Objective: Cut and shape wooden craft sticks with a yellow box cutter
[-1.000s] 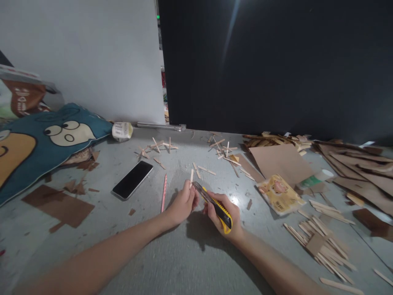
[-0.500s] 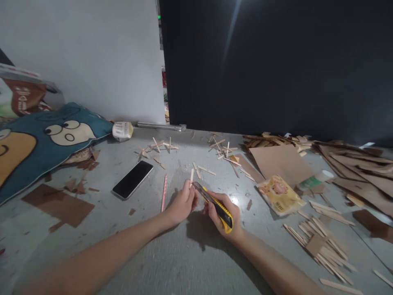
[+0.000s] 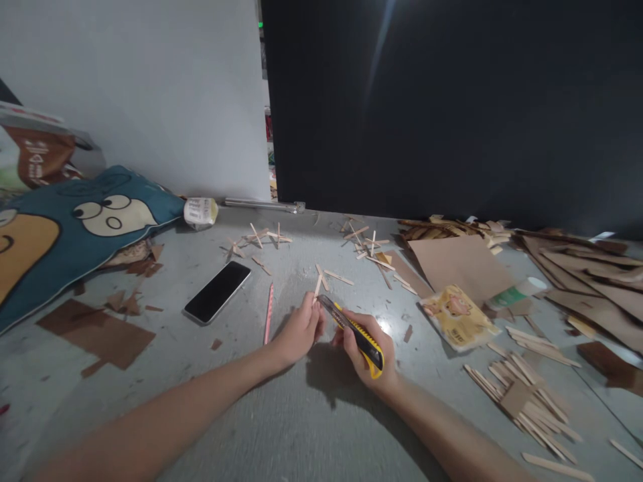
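Near the middle of the table, my left hand [image 3: 300, 329] pinches a small wooden stick [image 3: 317, 286] that points up and away from me. My right hand [image 3: 369, 348] is wrapped round a yellow and black utility knife [image 3: 358, 333]. The knife's front end reaches the stick, close to my left fingertips; the exact contact of blade and wood is too small to tell. Just beyond my hands lie two loose sticks, one of them a thin stick [image 3: 339, 277]. A pink patterned pencil [image 3: 269, 313] rests left of my left hand.
A phone [image 3: 218, 292] lies to the left, by a blue cartoon cushion [image 3: 115, 207]. Small stick assemblies [image 3: 256, 237] stand farther back. At right are a yellow packet [image 3: 458, 317], a pile of wooden sticks [image 3: 532, 402] and cardboard sheets [image 3: 459, 264]. A dark panel [image 3: 452, 107] rises behind.
The stick in my left hand now leans more to the right at its top. My right hand and the knife have shifted very slightly right.
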Demonstrator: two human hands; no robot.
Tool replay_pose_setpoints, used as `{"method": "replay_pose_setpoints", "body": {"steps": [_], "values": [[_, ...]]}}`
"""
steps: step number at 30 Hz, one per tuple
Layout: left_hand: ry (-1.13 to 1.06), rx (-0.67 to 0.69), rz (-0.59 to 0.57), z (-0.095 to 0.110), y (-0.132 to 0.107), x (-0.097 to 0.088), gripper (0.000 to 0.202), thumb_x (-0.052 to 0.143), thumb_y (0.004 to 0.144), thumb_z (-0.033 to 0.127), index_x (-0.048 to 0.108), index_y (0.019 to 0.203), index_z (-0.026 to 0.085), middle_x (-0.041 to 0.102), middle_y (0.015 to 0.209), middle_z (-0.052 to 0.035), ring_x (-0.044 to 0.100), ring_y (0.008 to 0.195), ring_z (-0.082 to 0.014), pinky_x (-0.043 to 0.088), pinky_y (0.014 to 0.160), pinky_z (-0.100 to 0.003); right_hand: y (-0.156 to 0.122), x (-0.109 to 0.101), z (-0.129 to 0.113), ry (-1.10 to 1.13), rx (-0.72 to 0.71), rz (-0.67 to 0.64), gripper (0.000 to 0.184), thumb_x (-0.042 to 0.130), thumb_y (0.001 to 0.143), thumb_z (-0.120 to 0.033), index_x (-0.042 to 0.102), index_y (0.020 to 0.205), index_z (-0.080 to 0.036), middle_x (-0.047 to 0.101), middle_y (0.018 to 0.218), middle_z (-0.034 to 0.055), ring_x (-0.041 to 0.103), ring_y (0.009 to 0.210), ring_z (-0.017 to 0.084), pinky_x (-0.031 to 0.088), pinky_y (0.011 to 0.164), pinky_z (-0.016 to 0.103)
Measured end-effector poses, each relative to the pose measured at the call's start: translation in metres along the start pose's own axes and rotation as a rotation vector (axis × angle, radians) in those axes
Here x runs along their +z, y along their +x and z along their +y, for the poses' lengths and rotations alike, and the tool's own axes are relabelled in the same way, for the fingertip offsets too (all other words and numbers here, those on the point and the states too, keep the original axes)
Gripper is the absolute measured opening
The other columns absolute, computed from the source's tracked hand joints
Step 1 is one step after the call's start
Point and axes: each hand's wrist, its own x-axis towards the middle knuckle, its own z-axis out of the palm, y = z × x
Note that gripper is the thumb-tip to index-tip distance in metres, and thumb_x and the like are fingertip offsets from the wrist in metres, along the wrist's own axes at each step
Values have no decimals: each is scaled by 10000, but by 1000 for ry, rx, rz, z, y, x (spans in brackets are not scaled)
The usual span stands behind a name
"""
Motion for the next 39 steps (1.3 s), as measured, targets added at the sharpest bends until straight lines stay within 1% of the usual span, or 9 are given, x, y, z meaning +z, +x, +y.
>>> {"method": "replay_pose_setpoints", "body": {"steps": [2, 6, 8, 14, 18, 23, 26, 35, 39], "values": [[26, 19, -8, -2, 0, 1, 319, 292, 1074, 502, 379, 892, 255, 514, 612, 74, 486, 509, -127, 389, 532, -252, -1, 1, -1, -55, -36, 10, 212, 568, 1037, -367, 603, 1197, -232, 736, 788, 16, 730, 618, 167, 617, 600, 282], [72, 35, 12, -4, -1, 1, 298, 284, 1077, 466, 381, 895, 251, 530, 635, 65, 493, 528, -128, 396, 550, -258, -2, 4, -5, -174, -146, 17, 181, 549, 1021, -267, 600, 1194, -245, 749, 875, 45, 737, 676, 172, 630, 657, 296], [90, 20, 12, -3, -1, 1, 288, 288, 1076, 452, 386, 895, 250, 529, 630, 66, 494, 528, -128, 394, 553, -258, -1, 5, -7, -183, -151, 19, 197, 542, 1012, -237, 589, 1203, -249, 746, 879, 46, 735, 676, 173, 632, 658, 302], [96, 23, -3, -4, 0, 0, 298, 314, 1066, 470, 389, 883, 248, 528, 629, 63, 496, 531, -124, 385, 557, -256, -1, 6, -7, -74, -82, 0, 149, 564, 1009, -277, 576, 1152, -238, 742, 860, 40, 737, 677, 175, 631, 647, 306], [9, 2, -18, -5, 2, 0, 392, 301, 1056, 568, 409, 862, 244, 525, 612, 61, 492, 516, -125, 391, 547, -258, -4, 6, -1, -5, 29, 18, 172, 563, 1032, -335, 581, 1154, -214, 741, 797, 32, 735, 649, 177, 625, 629, 311], [-144, -58, 50, -4, 5, 0, 534, 326, 1017, 677, 456, 764, 225, 489, 584, 47, 466, 503, -120, 386, 531, -260, -3, 5, 1, 92, 95, 15, 208, 571, 1040, -393, 574, 1157, -222, 742, 818, 35, 747, 655, 175, 628, 629, 314], [-190, -60, 56, -2, 6, 0, 564, 357, 998, 708, 467, 741, 217, 489, 596, 40, 454, 503, -112, 377, 521, -258, 0, 4, -2, 143, 125, 11, 212, 574, 1039, -415, 566, 1140, -229, 746, 828, 34, 755, 662, 178, 630, 633, 313], [-271, -5, -15, 8, 5, -4, 588, 367, 1002, 724, 489, 759, 203, 531, 598, 28, 443, 480, -98, 357, 497, -244, 7, 2, -9, 203, 145, 42, 234, 565, 1042, -458, 558, 1122, -238, 747, 810, 12, 740, 644, 168, 598, 631, 306], [-339, -6, -41, 11, 5, -5, 579, 426, 983, 729, 499, 767, 197, 544, 607, 30, 449, 484, -93, 366, 491, -233, 8, 2, -10, 238, 216, 70, 247, 577, 1030, -477, 568, 1102, -241, 741, 798, 10, 735, 651, 181, 592, 655, 333]]}}
